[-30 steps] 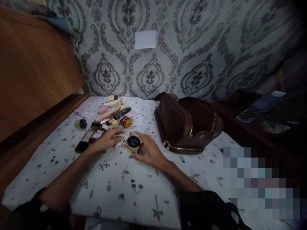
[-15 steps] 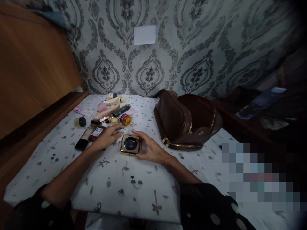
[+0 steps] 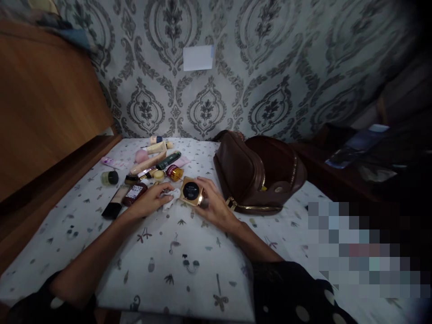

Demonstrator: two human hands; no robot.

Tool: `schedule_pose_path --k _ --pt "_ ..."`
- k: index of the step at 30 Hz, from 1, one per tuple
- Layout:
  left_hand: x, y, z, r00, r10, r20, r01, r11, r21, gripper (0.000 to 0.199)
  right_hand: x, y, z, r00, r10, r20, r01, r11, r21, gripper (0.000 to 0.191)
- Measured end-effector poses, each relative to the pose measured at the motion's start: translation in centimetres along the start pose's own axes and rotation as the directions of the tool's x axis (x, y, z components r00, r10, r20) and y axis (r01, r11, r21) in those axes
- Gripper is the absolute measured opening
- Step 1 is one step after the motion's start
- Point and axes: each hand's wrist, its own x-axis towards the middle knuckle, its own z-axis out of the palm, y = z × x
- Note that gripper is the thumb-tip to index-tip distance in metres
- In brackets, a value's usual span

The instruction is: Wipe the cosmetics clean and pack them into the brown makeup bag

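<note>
A square gold compact (image 3: 191,191) with a round black label is gripped by my right hand (image 3: 216,206), fingers along its right side. Left of it, my left hand (image 3: 151,199) pinches a crumpled white tissue (image 3: 173,198). Beside that hand lies a dark red bottle with a white label (image 3: 135,193), next to a foundation bottle with a black cap (image 3: 114,204). Behind the hands are an amber jar with a red lid (image 3: 174,173), a small yellow jar (image 3: 158,175) and a dark green tube (image 3: 168,160).
An open brown leather bag (image 3: 243,175) stands right of the hands. Further back left are a pink sponge (image 3: 141,156), a cream tube (image 3: 157,147) and a green jar with a black lid (image 3: 110,178). A wooden panel (image 3: 50,108) borders the left side.
My right hand has lifted and tilted the gold compact, shifting it right and slightly away from me. More of the white tissue shows at my left hand. The view has shifted slightly.
</note>
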Motion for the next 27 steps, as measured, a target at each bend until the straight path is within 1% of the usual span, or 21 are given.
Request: schedule_pose_path --k 2,4,7,9,12,13,14,17,18,19,22,25,27 --pt "0.0 0.0 0.1 1.0 -0.005 -0.027 0.006 1.0 0.013 0.026 -0.1 -0.4 -0.1 0.999 -0.022 0.048 0.023 0.999 -0.023 0.068" --pt "0.0 0.0 0.2 0.999 0.009 -0.033 -0.008 1.0 0.016 0.025 -0.2 -0.7 -0.1 0.997 -0.035 0.063 0.036 0.999 -0.018 0.064" --pt "-0.1 0.1 0.2 1.0 0.03 0.001 -0.03 1.0 -0.006 0.023 -0.3 -0.7 0.1 0.999 -0.032 -0.007 0.032 0.999 -0.003 0.052" --pt "0.0 0.2 0.2 0.999 0.028 -0.015 -0.029 0.999 -0.03 0.023 -0.3 -0.5 0.4 0.997 -0.003 -0.079 0.004 1.0 0.01 0.053" --pt "0.1 0.3 0.3 0.991 0.028 -0.127 -0.036 0.997 -0.062 0.024 -0.5 0.0 1.1 0.985 0.078 -0.154 -0.064 0.994 0.091 0.066" --pt "0.2 0.3 0.4 0.984 0.034 -0.175 -0.048 0.996 -0.073 0.025 -0.5 0.1 1.3 0.981 0.108 -0.164 -0.088 0.988 0.124 0.065" --pt "0.2 0.4 0.4 0.974 0.044 -0.222 -0.064 0.994 -0.083 0.025 -0.6 0.2 1.5 0.978 0.132 -0.163 -0.108 0.983 0.15 0.061" --pt "0.2 1.1 0.5 0.937 0.088 -0.339 -0.118 0.991 -0.069 0.025 -0.5 -0.1 1.8 0.978 0.157 -0.139 -0.132 0.975 0.176 0.031" --pt "0.0 1.5 0.5 0.926 0.115 -0.359 -0.138 0.99 -0.04 0.024 -0.5 -0.2 1.8 0.98 0.153 -0.128 -0.13 0.976 0.174 0.024" --pt "-0.1 2.0 0.5 0.917 0.151 -0.37 -0.162 0.987 0.003 0.023 -0.4 -0.4 1.7 0.983 0.146 -0.115 -0.126 0.977 0.17 0.02" --pt "-0.9 3.6 0.6 0.884 0.304 -0.355 -0.248 0.949 0.194 0.021 -0.3 -1.0 1.4 0.987 0.161 -0.027 -0.154 0.973 0.169 0.022" --pt "-1.6 5.0 1.3 0.846 0.443 -0.297 -0.305 0.858 0.413 0.025 -0.5 -1.5 1.2 0.982 0.178 0.06 -0.185 0.971 0.15 0.023" --pt "-2.0 5.6 2.0 0.817 0.524 -0.241 -0.346 0.779 0.524 0.027 -0.6 -1.6 1.2 0.985 0.159 0.067 -0.166 0.98 0.113 0.02"
